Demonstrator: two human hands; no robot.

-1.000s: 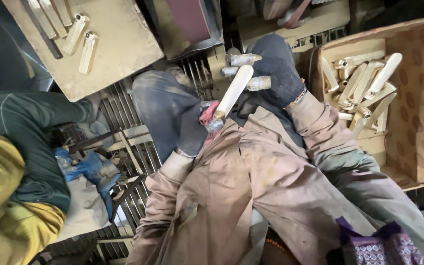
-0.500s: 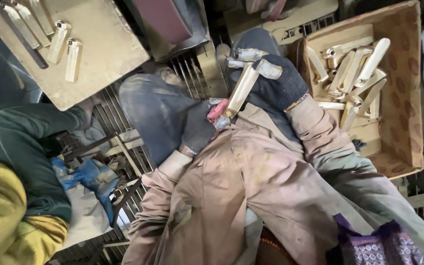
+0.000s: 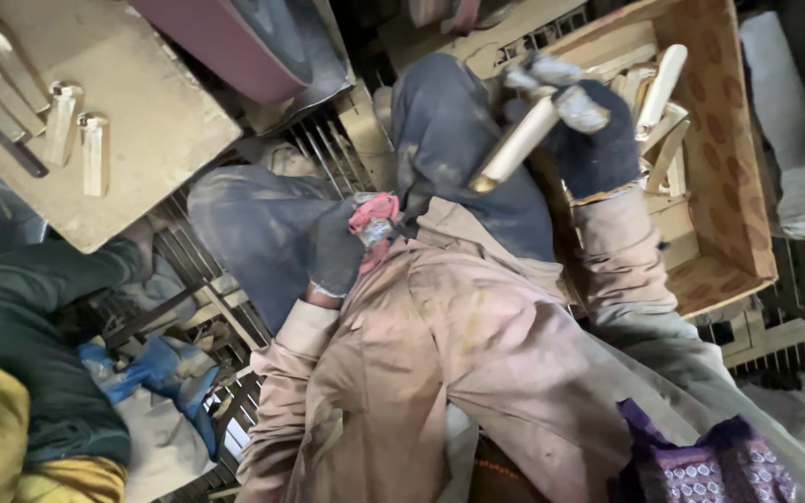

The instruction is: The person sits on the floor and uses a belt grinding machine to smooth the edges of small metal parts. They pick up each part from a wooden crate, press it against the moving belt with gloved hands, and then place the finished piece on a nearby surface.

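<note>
My right hand (image 3: 589, 130), in a dark glove with pale fingertips, grips a light wooden handle piece (image 3: 514, 144) that slants down to the left over my knee. My left hand (image 3: 342, 247), also in a dark glove, rests by my thigh with a small red and grey item (image 3: 375, 219) pinched at its fingertips. The two hands are apart. Behind my right hand stands a cardboard box (image 3: 738, 158) with several similar wooden pieces (image 3: 659, 93) inside.
A tan board (image 3: 132, 121) at upper left carries several wooden pieces (image 3: 76, 140) and a dark tool. A maroon curved part (image 3: 225, 42) sits above my knees. Another person in green and yellow sleeves (image 3: 20, 373) is at the left. Metal grating (image 3: 207, 307) lies underfoot.
My right hand has lifted the wooden piece up and to the right, away from my left hand, where both had met. The view shifted down and left.
</note>
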